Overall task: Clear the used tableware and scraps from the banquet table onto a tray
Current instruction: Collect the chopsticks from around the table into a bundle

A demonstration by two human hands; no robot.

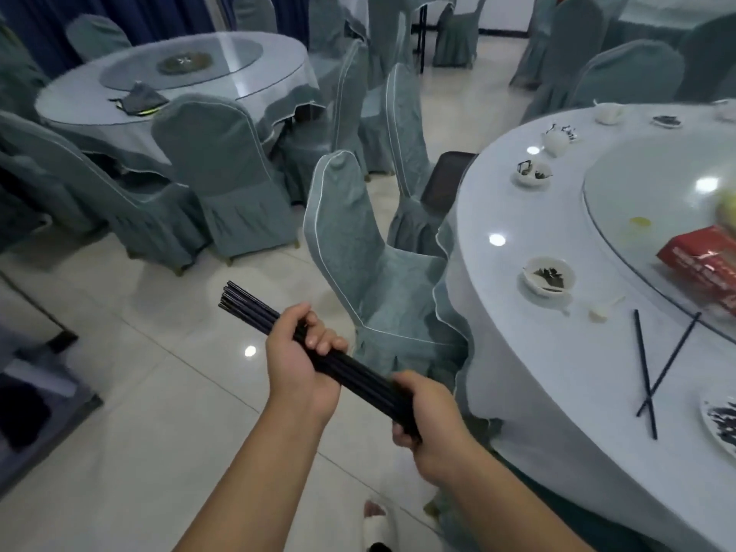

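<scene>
A bundle of several black chopsticks (pixel 360 372) is held over the floor, left of the banquet table (pixel 557 372). My left hand (pixel 304 358) grips the bundle near its middle, and my right hand (pixel 430 418) grips its near end. On the table lie a crossed pair of black chopsticks (pixel 657 368), a white bowl with dark scraps (pixel 549 276), a white spoon (pixel 603 310), and more small bowls (pixel 531 174) and a white teapot (pixel 556 141) farther back. A plate with scraps (pixel 721 424) sits at the right edge.
A glass turntable (pixel 653 217) carries a red box (pixel 701 260). A covered chair (pixel 370 264) stands between me and the table. Another round table (pixel 179 85) with covered chairs is at the back left. Pale floor tiles spread below my hands.
</scene>
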